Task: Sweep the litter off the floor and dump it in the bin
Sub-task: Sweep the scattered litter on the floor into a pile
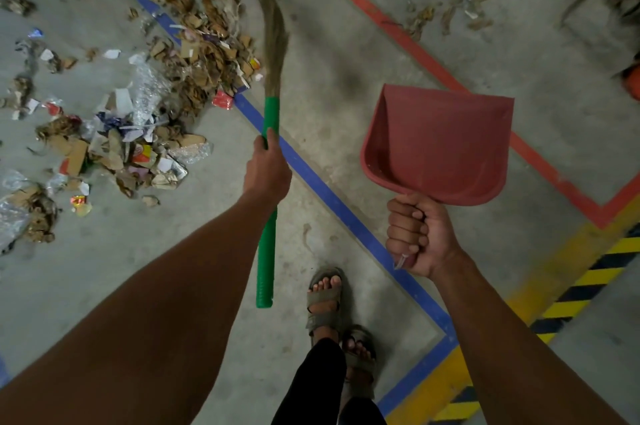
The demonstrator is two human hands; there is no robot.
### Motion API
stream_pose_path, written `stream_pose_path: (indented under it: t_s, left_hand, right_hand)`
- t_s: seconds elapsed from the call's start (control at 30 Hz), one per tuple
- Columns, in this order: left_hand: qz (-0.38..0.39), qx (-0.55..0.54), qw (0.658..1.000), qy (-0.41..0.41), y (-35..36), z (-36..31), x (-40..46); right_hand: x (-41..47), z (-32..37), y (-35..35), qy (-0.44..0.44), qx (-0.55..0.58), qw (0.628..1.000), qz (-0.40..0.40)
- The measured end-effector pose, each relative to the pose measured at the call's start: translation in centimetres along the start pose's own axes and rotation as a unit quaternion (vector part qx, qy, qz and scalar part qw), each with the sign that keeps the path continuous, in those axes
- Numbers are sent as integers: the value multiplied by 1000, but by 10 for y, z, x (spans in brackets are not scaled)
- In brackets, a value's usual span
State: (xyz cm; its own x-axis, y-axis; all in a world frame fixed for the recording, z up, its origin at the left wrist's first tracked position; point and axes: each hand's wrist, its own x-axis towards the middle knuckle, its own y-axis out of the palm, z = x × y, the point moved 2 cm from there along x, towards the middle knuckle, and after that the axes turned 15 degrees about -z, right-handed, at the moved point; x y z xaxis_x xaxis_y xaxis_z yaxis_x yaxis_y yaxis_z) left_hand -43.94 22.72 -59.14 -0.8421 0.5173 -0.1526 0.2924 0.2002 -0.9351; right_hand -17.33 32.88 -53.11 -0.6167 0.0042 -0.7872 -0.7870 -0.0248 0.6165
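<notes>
Litter (173,78) is heaped on the concrete floor (329,95) at the left, spilling over the blue tape line (311,179); more scraps are scattered past the red line (415,50). Broom (268,147) is gripped on its green handle by the left hand (266,172), bristles blurred. Red dustpan (440,144) is held up, empty, by the right hand (415,234). Sandalled feet (325,300) are seen below. Wrapper print can't be read.

The broom (273,44) bristle tip blurs near the top edge. An orange thing (632,78) is cut off at the right edge, too blurred to identify. The dustpan (440,144) handle is hidden inside the right hand (417,237).
</notes>
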Motion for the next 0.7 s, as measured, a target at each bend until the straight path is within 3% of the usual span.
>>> stream_pose_path:
  t_s: [0.13, 0.33, 0.47, 0.7]
  left_hand:
    - [53, 31, 994, 93, 18, 6, -41]
    - [186, 137, 953, 197, 23, 26, -81]
    - [196, 180, 959, 101, 8, 65, -68]
    - [57, 206, 977, 1, -33, 113, 6]
  right_hand:
    - [1, -1, 9, 1, -21, 1000, 4]
    - [7, -8, 15, 13, -42, 999, 15]
    - [9, -14, 16, 18, -55, 998, 11]
    - [22, -5, 18, 35, -45, 998, 30]
